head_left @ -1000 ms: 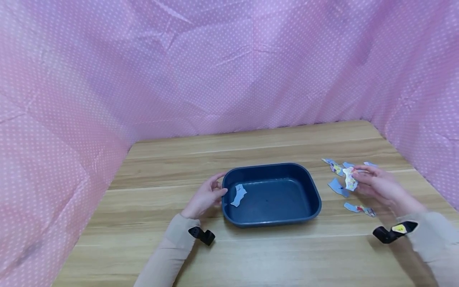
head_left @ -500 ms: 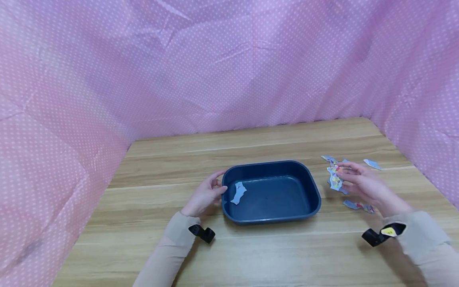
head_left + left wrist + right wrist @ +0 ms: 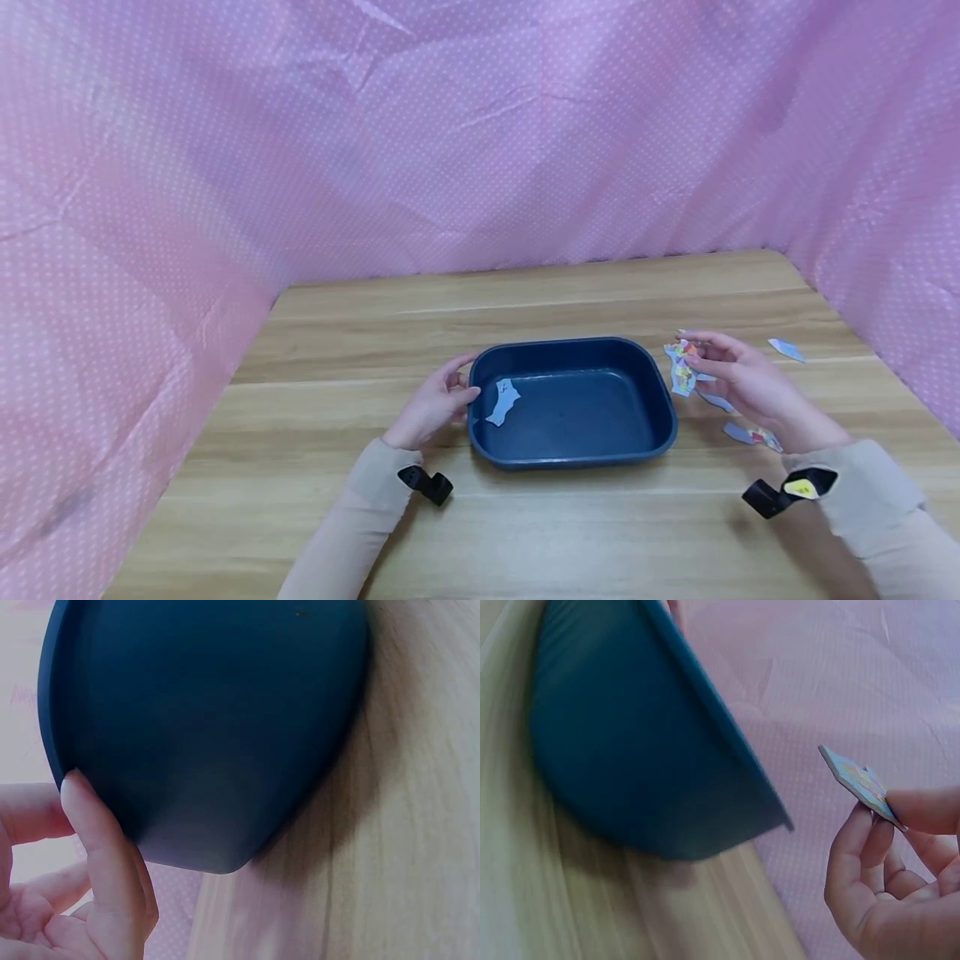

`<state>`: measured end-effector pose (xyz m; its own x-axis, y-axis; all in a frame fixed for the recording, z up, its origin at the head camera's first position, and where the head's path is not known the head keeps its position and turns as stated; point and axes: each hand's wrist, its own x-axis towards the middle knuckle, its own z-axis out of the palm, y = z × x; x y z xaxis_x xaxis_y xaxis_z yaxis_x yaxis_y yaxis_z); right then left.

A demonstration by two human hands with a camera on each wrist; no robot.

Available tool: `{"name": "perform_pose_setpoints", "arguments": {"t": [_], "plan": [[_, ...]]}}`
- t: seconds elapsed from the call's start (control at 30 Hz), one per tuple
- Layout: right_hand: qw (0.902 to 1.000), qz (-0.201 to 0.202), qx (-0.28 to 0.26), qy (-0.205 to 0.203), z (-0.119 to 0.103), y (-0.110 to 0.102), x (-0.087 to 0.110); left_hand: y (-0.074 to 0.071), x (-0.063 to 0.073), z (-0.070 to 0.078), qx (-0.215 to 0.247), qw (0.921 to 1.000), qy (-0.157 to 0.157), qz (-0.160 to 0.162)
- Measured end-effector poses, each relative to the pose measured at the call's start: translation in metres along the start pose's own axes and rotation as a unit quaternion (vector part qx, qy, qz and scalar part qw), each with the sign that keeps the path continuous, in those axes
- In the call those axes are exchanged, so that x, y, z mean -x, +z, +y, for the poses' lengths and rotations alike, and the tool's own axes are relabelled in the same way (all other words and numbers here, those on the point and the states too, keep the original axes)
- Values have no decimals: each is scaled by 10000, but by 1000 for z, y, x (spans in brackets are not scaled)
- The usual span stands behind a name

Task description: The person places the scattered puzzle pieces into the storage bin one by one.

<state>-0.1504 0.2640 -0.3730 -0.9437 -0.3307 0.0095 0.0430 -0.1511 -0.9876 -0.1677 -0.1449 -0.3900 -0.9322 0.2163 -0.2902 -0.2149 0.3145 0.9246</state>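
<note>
Right hand pinches a colored piece by its right side, thumb on top and fingertips below, the remaining fingers bent. Piece is held just right of the blue tray, near its far right corner; right wrist view shows a gap between piece and tray, so not touching. Key relation for the coming move, by my read: tray's inside lies left of the piece, just across the right wall. Long axis of piece runs roughly near-far, along that wall. Right hand is the nearer one; left hand is at the opposite end, gripping the tray's left rim between thumb and fingers.

Held piece: thin, flat, looks stiff, jagged outline, light blue border, yellow, red and pink print in the middle. Side-on in right wrist view it sits tilted.

Pale blue piece with a dark mark lies inside the tray at the left end. On the tabletop, right side: a light blue piece farther right, a blue-and-red piece nearer, more partly hidden by right hand, count unclear.
</note>
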Motion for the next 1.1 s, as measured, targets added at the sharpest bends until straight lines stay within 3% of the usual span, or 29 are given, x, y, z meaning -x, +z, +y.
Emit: {"name": "perform_pose_setpoints", "arguments": {"t": [0.47, 0.67, 0.8, 1.1], "plan": [[9993, -88, 337, 101, -18, 31, -19, 1, 1, 0, 60, 10000, 36, -28], [9916, 66, 1237, 363, -34, 48, -32, 1, 0, 1, 115, 9999, 55, -52], [9869, 49, 1578, 323, -42, 57, -45, 2, 0, 2, 104, 9999, 37, -81], [9939, 0, 1075, -227, -39, 77, -78, 4, 1, 0, 87, 10000, -24, 5]]}}
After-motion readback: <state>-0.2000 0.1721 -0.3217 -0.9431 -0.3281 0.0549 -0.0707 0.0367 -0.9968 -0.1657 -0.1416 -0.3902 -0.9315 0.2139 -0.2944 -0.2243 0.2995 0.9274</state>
